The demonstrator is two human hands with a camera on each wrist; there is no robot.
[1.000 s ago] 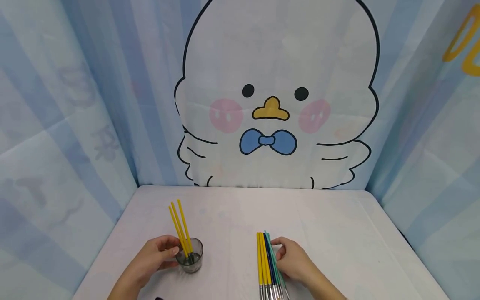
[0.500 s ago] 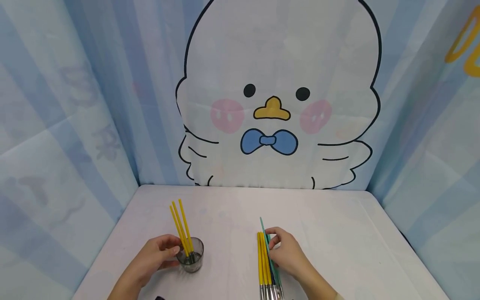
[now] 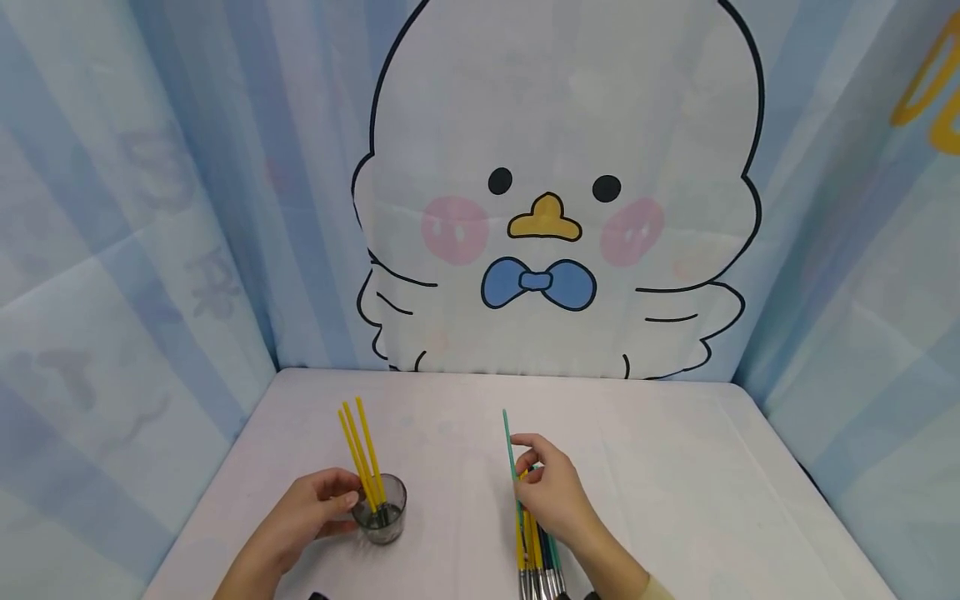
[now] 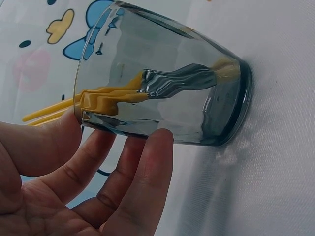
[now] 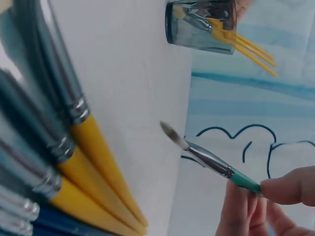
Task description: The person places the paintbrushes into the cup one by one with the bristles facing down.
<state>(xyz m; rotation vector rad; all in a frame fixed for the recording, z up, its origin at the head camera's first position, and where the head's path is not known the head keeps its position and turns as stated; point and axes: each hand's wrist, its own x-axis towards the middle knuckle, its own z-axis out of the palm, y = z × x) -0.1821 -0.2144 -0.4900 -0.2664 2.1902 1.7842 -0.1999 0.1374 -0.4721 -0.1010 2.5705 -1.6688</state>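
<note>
left hand cups glass, three yellow brushes in | right hand pinches teal brush | maybe seven left on surface

Glass on table at left, brushes in it, row of brushes lying right.

3 yellow brushes, 1 glass.

Left hand fingers curled; right hand raised, apparently pinching.
</note>
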